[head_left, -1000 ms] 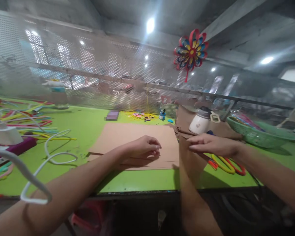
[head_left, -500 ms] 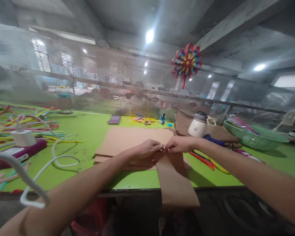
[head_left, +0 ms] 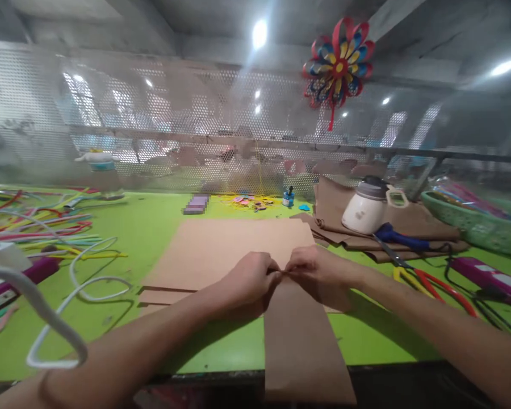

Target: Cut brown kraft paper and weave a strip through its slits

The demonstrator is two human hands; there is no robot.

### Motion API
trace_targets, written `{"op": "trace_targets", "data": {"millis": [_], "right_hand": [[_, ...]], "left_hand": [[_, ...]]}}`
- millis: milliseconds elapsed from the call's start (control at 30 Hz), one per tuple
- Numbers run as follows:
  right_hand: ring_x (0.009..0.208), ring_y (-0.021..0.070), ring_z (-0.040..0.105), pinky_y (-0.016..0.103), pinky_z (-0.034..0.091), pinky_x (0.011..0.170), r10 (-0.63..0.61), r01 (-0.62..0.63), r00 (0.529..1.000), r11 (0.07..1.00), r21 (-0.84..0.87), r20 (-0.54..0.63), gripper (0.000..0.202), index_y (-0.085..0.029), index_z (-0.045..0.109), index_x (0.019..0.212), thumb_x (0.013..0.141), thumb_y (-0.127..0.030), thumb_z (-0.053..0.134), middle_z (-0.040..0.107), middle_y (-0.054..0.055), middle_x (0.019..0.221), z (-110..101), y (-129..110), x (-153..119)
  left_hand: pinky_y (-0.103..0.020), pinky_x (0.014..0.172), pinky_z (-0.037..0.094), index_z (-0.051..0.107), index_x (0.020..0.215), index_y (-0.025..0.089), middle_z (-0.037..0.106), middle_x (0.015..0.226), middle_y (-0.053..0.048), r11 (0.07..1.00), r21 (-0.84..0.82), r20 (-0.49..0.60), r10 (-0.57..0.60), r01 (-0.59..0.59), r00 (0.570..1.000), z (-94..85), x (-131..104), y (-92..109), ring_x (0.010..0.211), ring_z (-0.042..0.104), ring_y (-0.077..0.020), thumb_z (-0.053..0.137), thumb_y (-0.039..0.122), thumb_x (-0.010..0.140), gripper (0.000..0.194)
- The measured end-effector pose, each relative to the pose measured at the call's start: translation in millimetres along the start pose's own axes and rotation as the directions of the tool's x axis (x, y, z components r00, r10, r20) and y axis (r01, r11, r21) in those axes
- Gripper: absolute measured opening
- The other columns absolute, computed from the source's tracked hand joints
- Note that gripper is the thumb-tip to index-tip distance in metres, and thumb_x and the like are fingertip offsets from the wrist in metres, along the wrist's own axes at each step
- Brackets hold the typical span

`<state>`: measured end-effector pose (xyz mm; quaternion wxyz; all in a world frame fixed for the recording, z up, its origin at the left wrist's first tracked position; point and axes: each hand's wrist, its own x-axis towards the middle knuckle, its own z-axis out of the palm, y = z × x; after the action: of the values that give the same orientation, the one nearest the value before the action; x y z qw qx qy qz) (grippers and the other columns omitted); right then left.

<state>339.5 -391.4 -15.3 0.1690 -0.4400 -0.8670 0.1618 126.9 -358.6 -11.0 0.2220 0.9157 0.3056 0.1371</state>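
Observation:
A long brown paper strip hangs over the front edge of the green table. Its upper end is pinched between the fingertips of my left hand and my right hand, which nearly touch each other. Both hands are closed on it. Beneath and behind them lie stacked sheets of brown paper, flat on the table. My forearms and hands cover part of the stack and the top of the strip.
Scissors with red and yellow handles, a white jug, folded brown material and a green basket are at the right. White cable and colourful strips lie left. A flower ornament hangs behind.
The view has tipped down and closer, so more of the scissors and the right side shows. My hands still pinch the strip, with the left fingers now more curled.

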Motion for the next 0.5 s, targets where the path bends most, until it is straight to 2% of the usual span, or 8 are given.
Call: {"op": "trace_targets", "data": {"millis": [100,167,333,500], "right_hand": [[0.077,0.0152,0.059,0.025,0.044,0.070,0.021,-0.021,0.999,1.000,-0.011,-0.046,0.023,-0.016,0.073,0.090,0.091,-0.029,0.054,0.066,0.007,0.085,3.7,2.6,-2.4],[0.075,0.0145,0.058,0.025,0.044,0.068,0.042,-0.043,0.994,0.999,-0.004,-0.096,0.020,-0.016,0.072,0.085,0.090,-0.028,0.057,0.065,0.006,0.082,6.1,5.2,-5.5],[0.079,0.0145,0.057,0.026,0.043,0.072,0.010,-0.002,0.982,0.999,0.042,-0.188,0.015,-0.014,0.071,0.087,0.089,-0.023,0.059,0.063,0.006,0.082,12.3,15.0,-13.6],[0.081,0.0149,0.056,0.026,0.042,0.072,-0.029,0.046,0.977,0.996,0.074,-0.210,0.013,-0.013,0.070,0.087,0.090,-0.020,0.058,0.062,0.006,0.082,15.9,20.0,-14.9]], "left_hand": [[-0.031,0.070,0.039,0.076,0.082,0.016,0.063,0.082,-0.010,0.987,0.163,-0.065,0.013,-0.002,0.998,3.6,1.2,0.4,0.083,0.056,-0.0227,0.048,0.028,0.086,0.030],[-0.032,0.072,0.039,0.076,0.082,0.018,0.061,0.080,-0.009,0.980,0.199,-0.079,0.008,0.008,0.997,5.3,1.2,0.4,0.086,0.055,-0.0230,0.048,0.024,0.086,0.029],[-0.030,0.073,0.041,0.072,0.089,0.020,0.063,0.085,-0.005,0.992,0.116,-0.087,-0.041,0.051,0.995,4.0,2.7,-3.4,0.084,0.056,-0.0192,0.053,0.019,0.082,0.021],[-0.028,0.071,0.041,0.072,0.084,0.023,0.061,0.085,-0.003,0.996,0.076,-0.045,-0.049,0.052,0.998,-1.3,6.6,-9.3,0.084,0.056,-0.0176,0.054,0.025,0.085,0.018]]}}
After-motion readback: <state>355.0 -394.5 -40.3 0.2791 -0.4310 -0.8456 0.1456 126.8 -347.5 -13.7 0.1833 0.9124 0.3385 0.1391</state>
